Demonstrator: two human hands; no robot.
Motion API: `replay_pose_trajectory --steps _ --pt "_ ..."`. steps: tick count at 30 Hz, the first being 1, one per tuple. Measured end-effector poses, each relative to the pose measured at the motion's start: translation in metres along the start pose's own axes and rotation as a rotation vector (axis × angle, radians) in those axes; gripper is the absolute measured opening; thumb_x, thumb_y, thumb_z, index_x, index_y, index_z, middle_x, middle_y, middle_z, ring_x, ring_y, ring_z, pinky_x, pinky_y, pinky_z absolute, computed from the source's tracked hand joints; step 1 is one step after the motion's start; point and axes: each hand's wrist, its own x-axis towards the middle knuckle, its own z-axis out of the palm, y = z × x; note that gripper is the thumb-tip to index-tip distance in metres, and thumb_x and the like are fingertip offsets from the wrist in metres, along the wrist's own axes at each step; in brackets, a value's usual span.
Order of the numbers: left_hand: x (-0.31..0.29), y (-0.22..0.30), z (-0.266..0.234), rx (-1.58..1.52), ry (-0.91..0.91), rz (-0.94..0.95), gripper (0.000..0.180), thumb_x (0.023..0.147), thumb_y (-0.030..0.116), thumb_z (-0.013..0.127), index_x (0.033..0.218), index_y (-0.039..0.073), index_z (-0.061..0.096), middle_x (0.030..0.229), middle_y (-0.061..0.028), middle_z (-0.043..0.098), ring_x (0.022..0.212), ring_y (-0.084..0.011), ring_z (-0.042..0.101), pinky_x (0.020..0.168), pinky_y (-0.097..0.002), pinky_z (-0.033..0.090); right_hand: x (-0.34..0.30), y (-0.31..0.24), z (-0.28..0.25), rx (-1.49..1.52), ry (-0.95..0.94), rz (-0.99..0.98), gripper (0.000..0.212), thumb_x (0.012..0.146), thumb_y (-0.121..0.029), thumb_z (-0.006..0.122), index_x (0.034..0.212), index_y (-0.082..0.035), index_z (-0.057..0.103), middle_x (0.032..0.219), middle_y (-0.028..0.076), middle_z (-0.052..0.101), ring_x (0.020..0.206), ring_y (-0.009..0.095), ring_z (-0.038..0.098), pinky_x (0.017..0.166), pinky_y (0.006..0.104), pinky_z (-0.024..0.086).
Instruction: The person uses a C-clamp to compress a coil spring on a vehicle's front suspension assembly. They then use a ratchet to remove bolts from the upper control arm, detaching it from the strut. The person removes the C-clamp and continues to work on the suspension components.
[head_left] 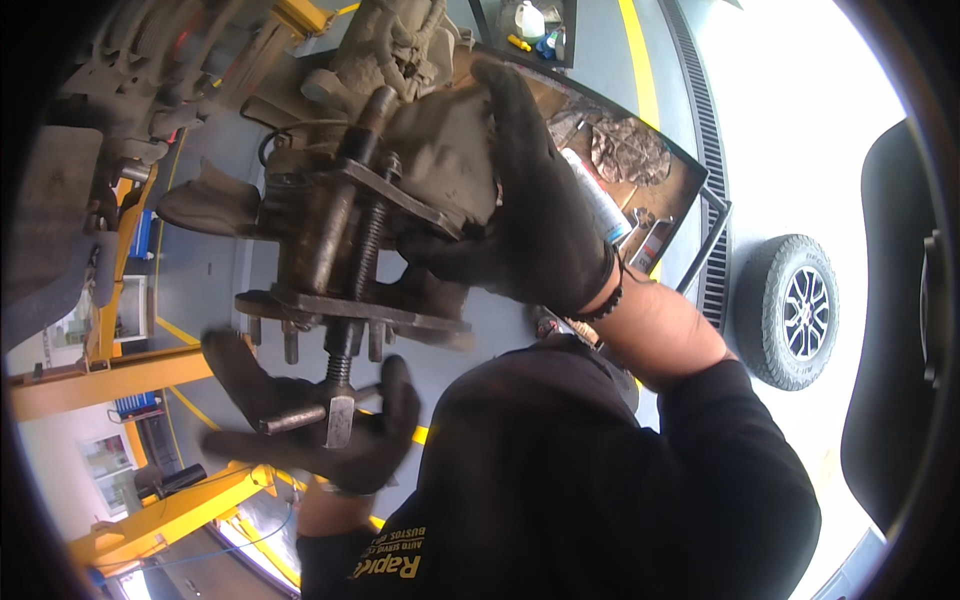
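Both hands wear black gloves. A steel screw press point(368, 240) stands against a dusty wheel assembly point(440, 140), its thick bar and threaded rod running between an upper plate and a flange point(350, 310). Short studs point down from the flange. Below it, my left hand point(330, 445) is curled around the screw's square end point(340, 422) and a short cross pin point(293, 419), slightly blurred. My right hand point(535, 215) is spread wide beside the upper plate, one digit stretched along the plate's end and the others pointing up against the dusty part. Contact there is partly hidden.
Behind my right hand is a dark-framed cart point(690, 190) with a spray can point(597, 195), crumpled brown sheet point(630, 150) and wrenches point(640, 225). A wheel point(790, 312) lies at right. Yellow lift arms point(180, 515) are at left; a dark vehicle panel point(895, 330) is far right.
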Motion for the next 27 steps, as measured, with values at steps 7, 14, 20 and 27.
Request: replay_pose_trajectory --steps 7,14,20,27 --pt "0.057 -0.042 -0.058 0.43 -0.38 0.623 0.042 0.084 0.029 0.079 0.115 0.003 0.066 0.122 -0.0174 0.063 0.118 -0.0381 0.058 0.101 -0.0488 0.045 -0.003 0.007 0.007 -0.024 0.017 -0.015 0.123 0.058 -0.033 0.094 0.149 0.007 0.022 0.141 0.032 0.042 0.126 0.046 0.049 0.105 0.0462 0.045" --pt "0.084 -0.044 -0.069 0.401 -0.184 0.543 0.034 0.072 0.018 0.09 0.097 0.006 0.071 0.085 -0.0074 0.067 0.079 -0.0262 0.065 0.073 -0.0411 0.056 0.001 0.0 0.004 0.046 0.049 0.04 0.116 0.06 -0.031 0.094 0.148 0.001 0.025 0.125 0.024 0.056 0.118 0.037 0.059 0.101 0.0418 0.049" --pt "0.012 -0.02 -0.042 -0.7 0.085 -0.711 0.038 0.078 0.008 0.079 0.111 0.001 0.063 0.097 -0.0101 0.067 0.079 -0.0186 0.064 0.071 -0.0307 0.054 0.0 -0.001 0.011 -0.025 0.05 0.035 0.116 0.061 -0.029 0.092 0.148 0.002 0.023 0.128 0.025 0.053 0.117 0.037 0.058 0.1 0.0421 0.049" --pt "0.022 0.039 -0.008 -1.137 -0.009 -0.82 0.06 0.093 0.016 0.065 0.147 0.001 0.043 0.12 -0.0136 0.059 0.103 -0.0218 0.059 0.087 -0.0354 0.052 0.0 0.0 0.005 0.007 0.017 0.043 0.116 0.06 -0.029 0.093 0.148 0.005 0.024 0.132 0.025 0.05 0.123 0.037 0.053 0.108 0.0405 0.042"
